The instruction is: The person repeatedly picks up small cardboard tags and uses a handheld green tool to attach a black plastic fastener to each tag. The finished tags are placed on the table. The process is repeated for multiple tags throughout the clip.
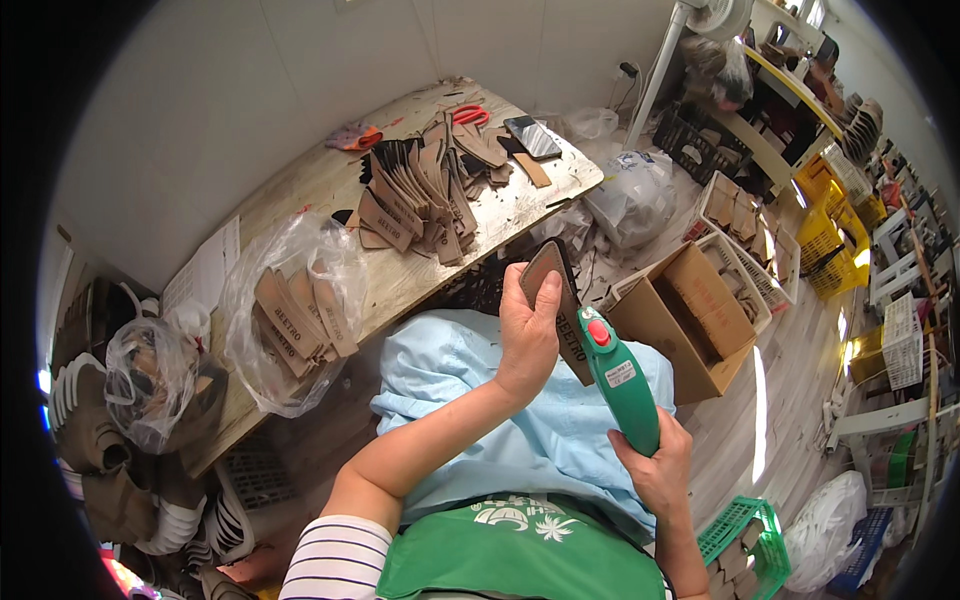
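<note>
My left hand grips a brown strap piece with stitching along its edge, a black lining and printed lettering. The thumb presses on its face, and the piece stands tilted over my lap. In my right hand is a green handheld electric tool with a red button and a label. Its head is close to the strap's right edge; whether the two touch cannot be told. On the wooden table ahead lies a heap of similar strap pieces. More of them lie on a clear plastic bag nearer to me.
Red-handled scissors, a phone and a glove lie on the table. An open cardboard box stands right of my knees, beside crates. A filled plastic bag and a green basket are on the floor.
</note>
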Demonstrator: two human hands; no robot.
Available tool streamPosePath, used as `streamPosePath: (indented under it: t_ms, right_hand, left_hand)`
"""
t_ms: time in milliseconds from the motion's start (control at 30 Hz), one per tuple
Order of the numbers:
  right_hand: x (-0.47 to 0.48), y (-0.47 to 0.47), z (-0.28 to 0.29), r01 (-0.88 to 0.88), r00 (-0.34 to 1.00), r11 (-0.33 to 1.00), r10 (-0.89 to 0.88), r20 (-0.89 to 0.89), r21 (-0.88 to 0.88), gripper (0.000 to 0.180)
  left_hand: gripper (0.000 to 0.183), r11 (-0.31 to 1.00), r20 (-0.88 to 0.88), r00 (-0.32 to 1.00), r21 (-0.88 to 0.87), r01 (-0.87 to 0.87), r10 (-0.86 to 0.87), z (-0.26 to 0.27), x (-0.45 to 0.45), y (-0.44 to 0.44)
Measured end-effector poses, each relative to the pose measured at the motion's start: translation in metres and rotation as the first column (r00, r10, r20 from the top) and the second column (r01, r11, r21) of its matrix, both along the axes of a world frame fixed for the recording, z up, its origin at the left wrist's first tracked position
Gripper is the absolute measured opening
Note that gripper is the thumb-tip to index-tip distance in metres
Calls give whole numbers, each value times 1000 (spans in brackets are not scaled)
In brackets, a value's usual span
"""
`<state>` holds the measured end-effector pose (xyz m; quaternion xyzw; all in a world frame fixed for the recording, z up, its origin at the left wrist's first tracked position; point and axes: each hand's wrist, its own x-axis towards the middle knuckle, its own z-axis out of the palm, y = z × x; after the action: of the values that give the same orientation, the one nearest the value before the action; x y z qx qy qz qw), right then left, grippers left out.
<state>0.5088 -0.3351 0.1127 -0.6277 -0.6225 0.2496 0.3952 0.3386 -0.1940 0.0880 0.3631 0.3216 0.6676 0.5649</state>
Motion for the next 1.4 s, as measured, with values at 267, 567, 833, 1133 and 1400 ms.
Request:
streamPosePath:
  t_ms: [267,567,833,1133,1400]
  right_hand:
    - [3,0,-4,7,1000,1000,-7,5,14,31]
    - [-5,3,6,45,999,999,-45,-19,-9,29]
    - [-8,11,13,42,998,999,-41,-50,7,27]
    - [9,12,14,31,989,994,-45,-139,-101,29]
    - [11,8,20,-37,991,991,20,-134,-126,31]
  left_hand:
    - [19,1000,-27,1000,11,-3,3,-6,3,2]
    - [17,1000,-32,999,20,19,-18,2,15,-14]
    - [14,997,-82,995,30,64,-61,-4,18,-22]
    - [24,979,-153,969,39,200,-192,-5,-11,-17]
    - [29,930,-236,905,12,367,-354,1,-41,-11]
